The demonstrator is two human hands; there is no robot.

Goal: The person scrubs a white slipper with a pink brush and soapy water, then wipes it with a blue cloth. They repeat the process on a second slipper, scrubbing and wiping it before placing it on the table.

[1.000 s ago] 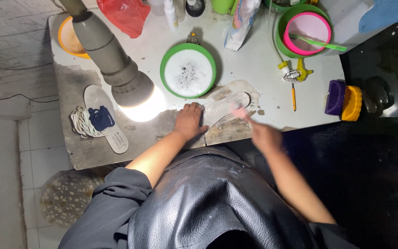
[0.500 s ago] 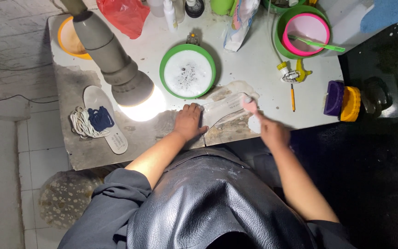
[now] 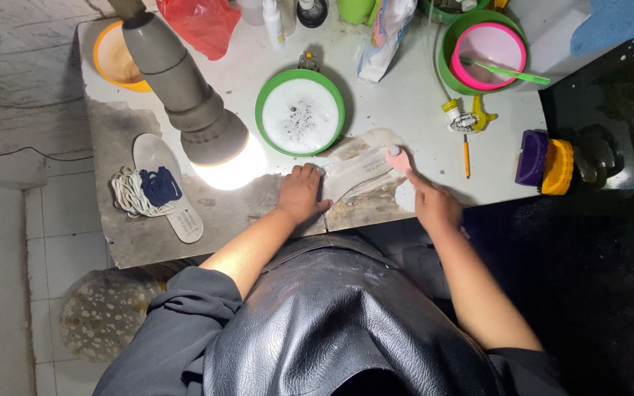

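A pale shoe insole (image 3: 352, 170) lies on the wet near edge of the white table (image 3: 405, 103). My left hand (image 3: 301, 192) presses flat on its left end and holds it in place. My right hand (image 3: 434, 205) grips a small pink round scrubber (image 3: 398, 157), which rests on the right end of the insole. Just beyond the insole stands a green bowl of foamy white water (image 3: 300, 114).
A lit grey lamp (image 3: 192, 103) hangs over the table's left half. A second insole with white laces and a dark blue cloth (image 3: 161, 188) lies at the left. At the back are an orange bowl (image 3: 114, 59), a red bag (image 3: 203, 26), and a pink-and-green bowl with a green toothbrush (image 3: 487, 53). A purple-and-yellow brush (image 3: 544, 161) sits at the right.
My right hand has slid the pink scrubber along the insole, up and to the right. My left hand has stayed pressed on the insole.
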